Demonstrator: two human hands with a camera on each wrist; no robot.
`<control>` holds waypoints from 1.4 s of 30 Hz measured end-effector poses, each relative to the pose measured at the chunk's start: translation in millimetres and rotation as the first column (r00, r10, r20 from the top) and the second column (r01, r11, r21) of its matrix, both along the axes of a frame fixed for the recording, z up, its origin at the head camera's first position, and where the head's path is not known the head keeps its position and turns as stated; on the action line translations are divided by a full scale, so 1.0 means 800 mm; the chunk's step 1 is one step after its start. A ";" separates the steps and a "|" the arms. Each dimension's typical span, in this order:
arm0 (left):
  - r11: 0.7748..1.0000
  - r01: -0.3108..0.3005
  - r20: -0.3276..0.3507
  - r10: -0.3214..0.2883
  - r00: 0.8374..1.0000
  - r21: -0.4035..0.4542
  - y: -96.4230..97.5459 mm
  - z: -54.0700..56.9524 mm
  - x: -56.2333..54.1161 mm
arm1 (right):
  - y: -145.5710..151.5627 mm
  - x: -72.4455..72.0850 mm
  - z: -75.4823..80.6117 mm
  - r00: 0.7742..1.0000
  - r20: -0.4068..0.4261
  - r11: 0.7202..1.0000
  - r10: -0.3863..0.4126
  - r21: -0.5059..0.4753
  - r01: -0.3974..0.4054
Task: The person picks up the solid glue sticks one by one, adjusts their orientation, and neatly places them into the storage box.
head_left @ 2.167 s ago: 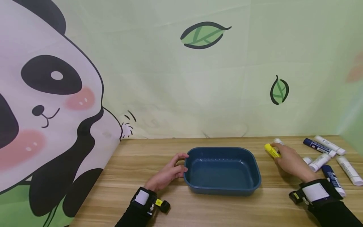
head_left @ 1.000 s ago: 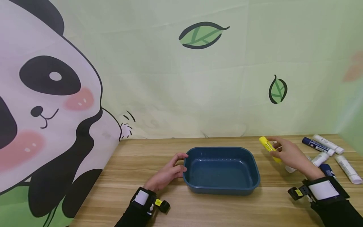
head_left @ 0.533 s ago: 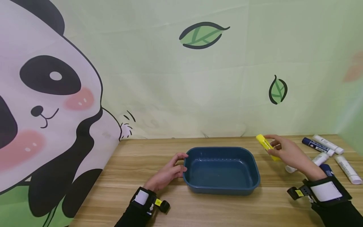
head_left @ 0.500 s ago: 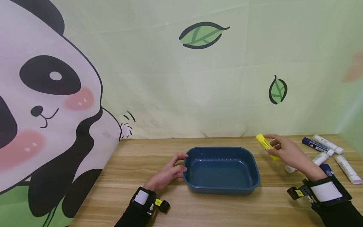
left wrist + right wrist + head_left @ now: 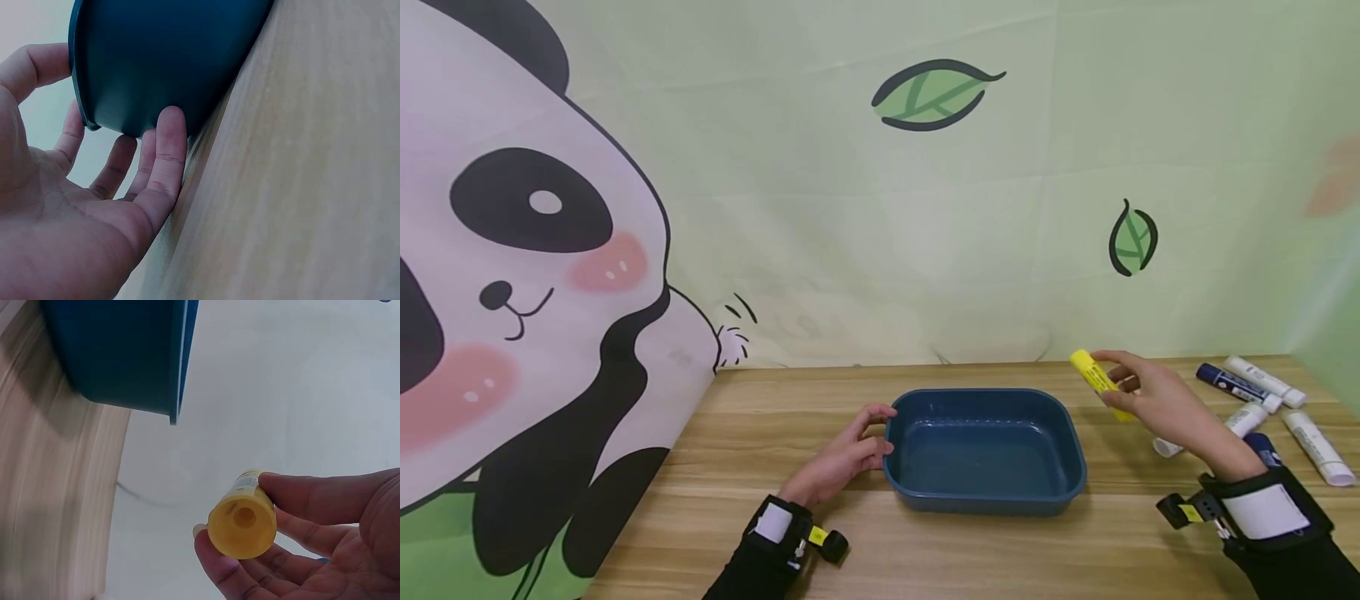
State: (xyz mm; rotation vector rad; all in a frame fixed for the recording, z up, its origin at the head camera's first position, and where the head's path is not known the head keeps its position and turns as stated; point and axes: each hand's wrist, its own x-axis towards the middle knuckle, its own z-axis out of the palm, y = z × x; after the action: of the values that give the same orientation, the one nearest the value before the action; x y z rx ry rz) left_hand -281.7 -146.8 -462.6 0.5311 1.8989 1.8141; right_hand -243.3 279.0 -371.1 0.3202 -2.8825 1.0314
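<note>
A yellow glue stick (image 5: pixel 1094 374) is pinched by my right hand (image 5: pixel 1165 403) above the wooden table, tilted up to the left. In the right wrist view its round, hollowed end (image 5: pixel 242 527) faces the camera, between thumb and fingers. My left hand (image 5: pixel 842 457) touches the left end of a dark blue rectangular tray (image 5: pixel 986 506). From the left wrist, its thumb (image 5: pixel 50 62) shows at the tray's rim, and spread fingers (image 5: pixel 170 147) rest against the outer wall. The tray's inside holds nothing.
To the right lie several white tubes (image 5: pixel 1318 448) and a dark blue tube (image 5: pixel 1236 387) with a white end. Another dark blue tube (image 5: pixel 1262 450) is partly hidden by my right wrist. A printed panda cloth (image 5: pixel 925 250) hangs behind the wooden table (image 5: pixel 970 558).
My right hand has taken the yellow glue stick up from the tubes and moved it slightly left and higher, tilting it. My left hand and the tray stay in place.
</note>
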 end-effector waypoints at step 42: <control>1.000 0.002 0.012 -0.002 1.000 -0.015 -0.003 -0.001 -0.001 | -0.026 0.016 0.020 0.995 -0.040 0.996 0.089 0.008 -0.089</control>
State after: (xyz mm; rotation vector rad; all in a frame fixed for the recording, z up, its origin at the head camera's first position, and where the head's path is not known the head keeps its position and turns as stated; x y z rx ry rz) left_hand -282.3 -149.0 -463.1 0.5151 1.9019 1.7960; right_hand -230.2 258.6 -355.1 0.4685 -2.8597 1.0170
